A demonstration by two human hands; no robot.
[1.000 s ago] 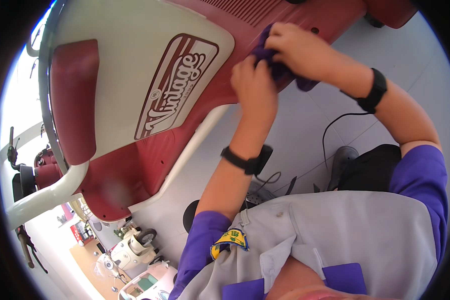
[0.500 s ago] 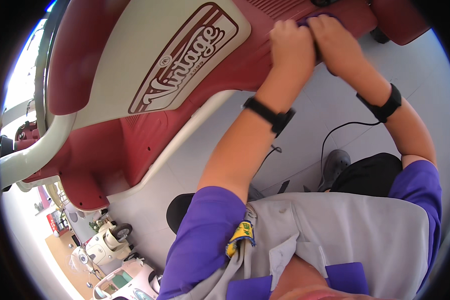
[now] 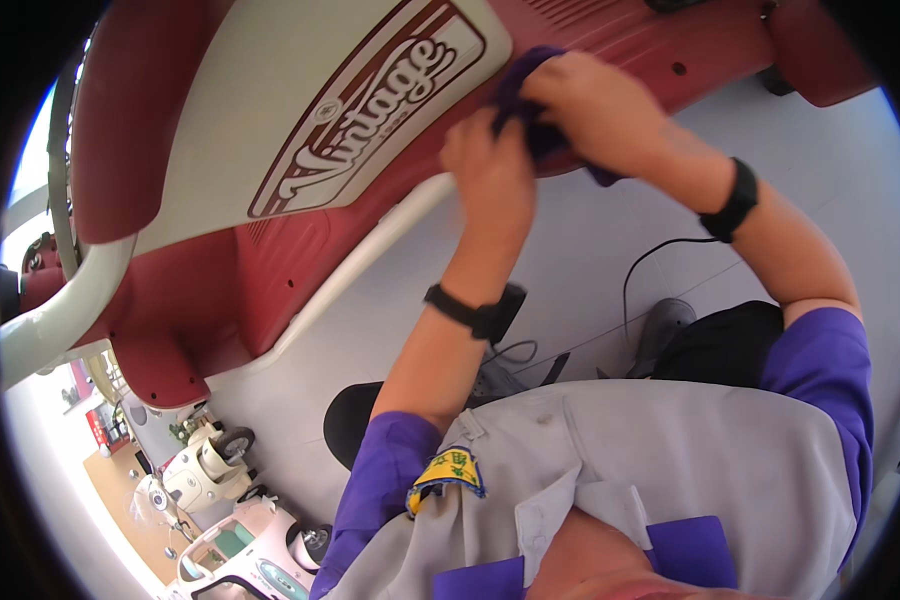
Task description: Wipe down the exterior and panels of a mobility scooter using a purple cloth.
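Observation:
A dark purple cloth [image 3: 536,88] is bunched up between my two hands, over the lower edge of a red and cream vehicle body [image 3: 370,228]. My right hand [image 3: 615,112] is closed round the cloth, the fingers folded over it. Slightly lower and to the left, my left hand [image 3: 492,178] has its fingers curled at the cloth's near edge; they are a little blurred. Just left of the hands, the cream side panel [image 3: 225,130] carries a printed emblem. Part of the cloth hangs below my right wrist.
A cream tube [image 3: 360,262] edges the vehicle's lower side, and a red padded part [image 3: 135,120] is at the left. Toward the lower left stand a cream scooter [image 3: 198,475] and a pink and white ride-on car [image 3: 260,550]. A thin black cable [image 3: 638,268] hangs from my right wristband.
Both hands have moved left along the red body with the cloth, which now shows more. My left hand has also come lower, away from the right, and a hole in the red body is uncovered.

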